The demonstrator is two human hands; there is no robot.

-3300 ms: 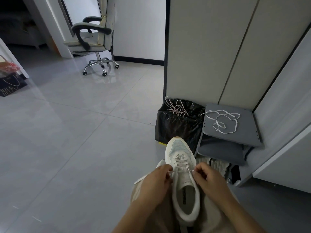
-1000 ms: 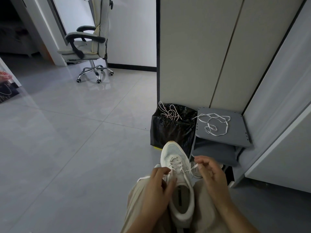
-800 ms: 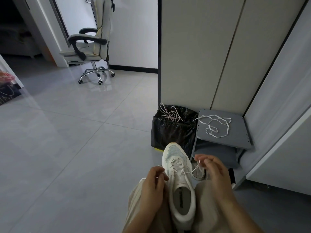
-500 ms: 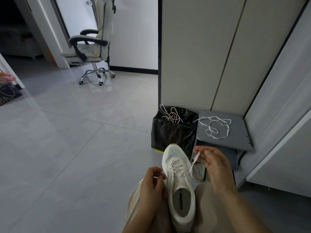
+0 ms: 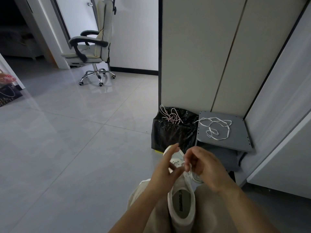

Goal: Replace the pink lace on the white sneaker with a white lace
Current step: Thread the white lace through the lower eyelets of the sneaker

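1. Sitting where they sat a moment ago, the black bag (image 5: 173, 133) and the grey panel (image 5: 223, 142) beside it carry the loose laces. A pinkish lace (image 5: 170, 115) lies on the bag and a white lace (image 5: 217, 128) on the panel, neither of them touched.
2. Our white sneaker (image 5: 181, 204) stays on the lap, toe pointing away and heel opening toward us.
3. Our left hand (image 5: 165, 167) has changed most. Half a second ago it braced the sneaker's side; now it is lifted over the forefoot, fingers spread and fairly straight, holding nothing.
4. Our right hand (image 5: 205, 163) has swung inward from the right, fingers curled, pinching the threaded lace (image 5: 189, 167) (it reads pale, and we cannot call it pink or white).
5. We judge the strand is about to pass from right hand to left, so one more eyelet crossing is in hand. With the white lace still loose on the panel, the swap looks far from finished.
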